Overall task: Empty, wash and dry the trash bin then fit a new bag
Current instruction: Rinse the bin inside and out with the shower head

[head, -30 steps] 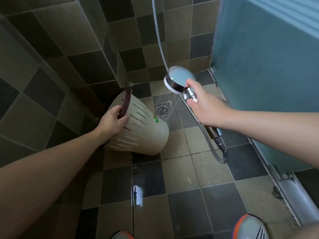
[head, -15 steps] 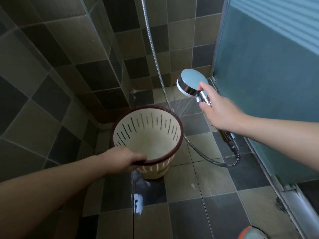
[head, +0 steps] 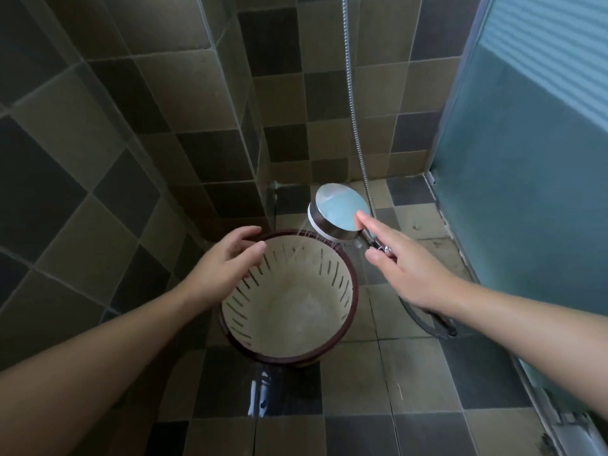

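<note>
A cream trash bin [head: 289, 311] with slotted sides and a dark red rim stands upright on the tiled shower floor, its inside bare and wet. My left hand [head: 227, 264] grips the rim at its far left, thumb inside and fingers outside. My right hand [head: 401, 268] holds the handle of a chrome shower head [head: 339, 213], index finger stretched along the back of the head. The head hangs just above the bin's far rim and sprays thin streams of water down into it.
The metal shower hose [head: 353, 103] runs down the back wall and loops on the floor by my right wrist. Tiled walls [head: 131, 126] close in on the left and behind. A frosted glass panel [head: 533, 159] stands on the right.
My left hand shifted along the rim from the near side to the far left. The shower head came down and left to the bin's rim, and water now falls inside.
</note>
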